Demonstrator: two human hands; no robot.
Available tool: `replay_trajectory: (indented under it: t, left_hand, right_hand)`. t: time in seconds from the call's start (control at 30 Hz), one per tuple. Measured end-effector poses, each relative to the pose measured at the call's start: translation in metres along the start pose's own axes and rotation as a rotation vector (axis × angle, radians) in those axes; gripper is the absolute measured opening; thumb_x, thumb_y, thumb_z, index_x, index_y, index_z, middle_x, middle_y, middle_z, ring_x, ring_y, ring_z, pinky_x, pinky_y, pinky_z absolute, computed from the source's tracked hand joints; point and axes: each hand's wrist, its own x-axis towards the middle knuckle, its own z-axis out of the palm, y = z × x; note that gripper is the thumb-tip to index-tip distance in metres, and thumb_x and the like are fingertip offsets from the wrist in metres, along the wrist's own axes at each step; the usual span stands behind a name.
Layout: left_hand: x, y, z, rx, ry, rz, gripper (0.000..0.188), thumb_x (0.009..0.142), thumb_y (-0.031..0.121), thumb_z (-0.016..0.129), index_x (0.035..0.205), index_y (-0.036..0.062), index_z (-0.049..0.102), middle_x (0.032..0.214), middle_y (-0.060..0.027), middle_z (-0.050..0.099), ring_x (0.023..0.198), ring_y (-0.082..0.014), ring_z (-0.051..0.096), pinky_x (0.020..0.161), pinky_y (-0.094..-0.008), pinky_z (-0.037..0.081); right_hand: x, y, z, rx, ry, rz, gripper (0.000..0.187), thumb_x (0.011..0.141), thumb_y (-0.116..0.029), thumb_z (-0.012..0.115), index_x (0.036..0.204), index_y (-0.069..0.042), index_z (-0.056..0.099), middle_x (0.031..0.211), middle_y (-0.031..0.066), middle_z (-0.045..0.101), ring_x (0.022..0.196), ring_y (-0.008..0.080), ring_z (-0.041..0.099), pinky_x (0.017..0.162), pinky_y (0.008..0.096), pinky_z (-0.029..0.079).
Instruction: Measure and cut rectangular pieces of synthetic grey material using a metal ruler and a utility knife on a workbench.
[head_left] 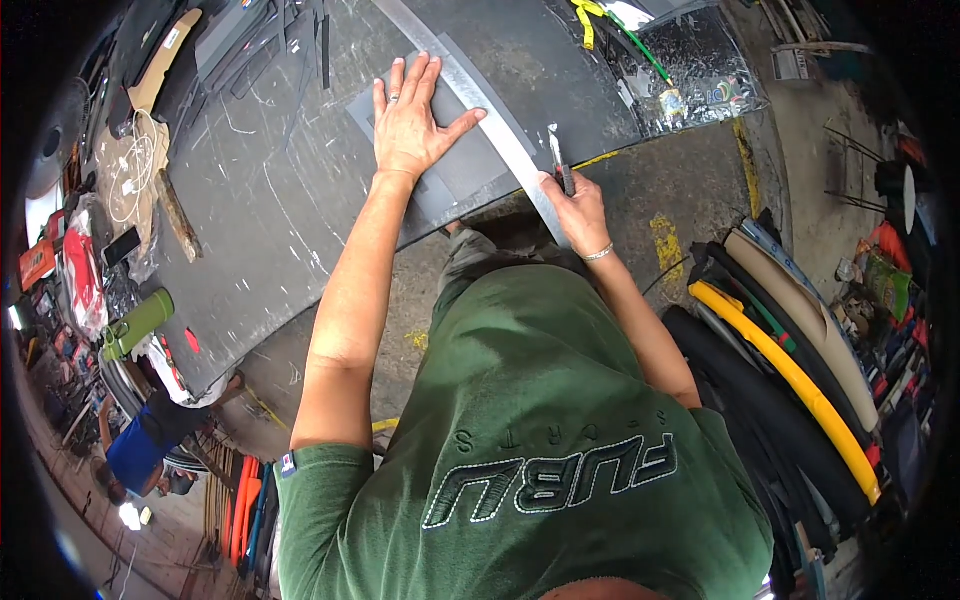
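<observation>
My left hand (412, 125) lies flat with its fingers spread on a dark grey sheet (465, 170). Its fingertips and thumb reach the edge of a long metal straightedge (502, 147), which runs across the sheet and past the table's near edge. A utility knife (559, 150) is in my closed right hand (580, 212), its blade end pointing away from me. That hand is beside the near end of the straightedge, with the thumb against it; whether it also grips the metal I cannot tell. Part of the sheet is under the straightedge and my left hand.
The scratched dark table (270, 215) bears thin offcut strips (325, 50), a green pencil (645, 55), a wooden stick (180, 215), a phone (122, 246) and a green roll (140, 323). Rolls of material, one yellow (790, 375), stand at right. Another person (150, 445) is at lower left.
</observation>
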Motion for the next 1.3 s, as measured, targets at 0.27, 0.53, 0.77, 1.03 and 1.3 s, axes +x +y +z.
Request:
replay_trajectory:
  t: [0.27, 0.53, 0.77, 1.03, 1.3]
  left_hand:
    - [-0.001, 0.001, -0.002, 0.016, -0.004, 0.006, 0.102, 0.079, 0.08, 0.066, 0.153, 0.0117, 0.048, 0.162, -0.0076, 0.042, 0.155, -0.0318, 0.026, 0.127, -0.0551, 0.013]
    - [0.0, 0.002, -0.003, 0.023, 0.007, 0.012, 0.101, 0.079, 0.079, 0.067, 0.153, 0.012, 0.048, 0.162, -0.0068, 0.042, 0.155, -0.0314, 0.026, 0.127, -0.0537, 0.014]
    - [0.001, 0.001, -0.002, 0.028, 0.002, 0.009, 0.101, 0.079, 0.078, 0.067, 0.153, 0.012, 0.048, 0.162, -0.0065, 0.042, 0.155, -0.0313, 0.027, 0.127, -0.054, 0.015]
    - [0.0, -0.002, 0.002, 0.036, 0.009, 0.004, 0.105, 0.077, 0.082, 0.065, 0.153, 0.0119, 0.047, 0.162, -0.0065, 0.042, 0.154, -0.0313, 0.027, 0.126, -0.055, 0.015]
    - [0.001, 0.0, 0.002, 0.021, 0.018, 0.022, 0.105, 0.077, 0.082, 0.066, 0.153, 0.0119, 0.048, 0.161, -0.0059, 0.042, 0.154, -0.0318, 0.027, 0.126, -0.0554, 0.015]
  right_hand:
    - [-0.002, -0.007, -0.001, 0.079, 0.01, -0.007, 0.037, 0.09, -0.039, 0.074, 0.099, -0.004, 0.075, 0.078, 0.0106, 0.073, 0.068, 0.0199, 0.064, 0.076, 0.0367, 0.053]
    - [-0.004, -0.012, 0.0, 0.11, 0.022, -0.011, 0.028, 0.094, -0.025, 0.075, 0.084, 0.0, 0.069, 0.071, -0.0075, 0.052, 0.068, 0.0046, 0.042, 0.06, 0.0281, 0.039]
    - [-0.006, -0.021, -0.002, 0.085, 0.03, 0.005, 0.029, 0.093, -0.026, 0.076, 0.085, 0.0, 0.07, 0.069, -0.0073, 0.051, 0.067, 0.0051, 0.042, 0.06, 0.0277, 0.039]
    - [-0.007, -0.027, -0.006, 0.023, -0.021, 0.035, 0.038, 0.092, -0.036, 0.073, 0.104, 0.0, 0.074, 0.088, 0.0147, 0.077, 0.077, 0.0202, 0.069, 0.078, 0.0364, 0.054]
    - [-0.005, -0.019, -0.004, 0.04, 0.028, -0.012, 0.035, 0.093, -0.031, 0.076, 0.081, 0.0, 0.064, 0.066, -0.0038, 0.051, 0.065, 0.0072, 0.043, 0.059, 0.0307, 0.04]
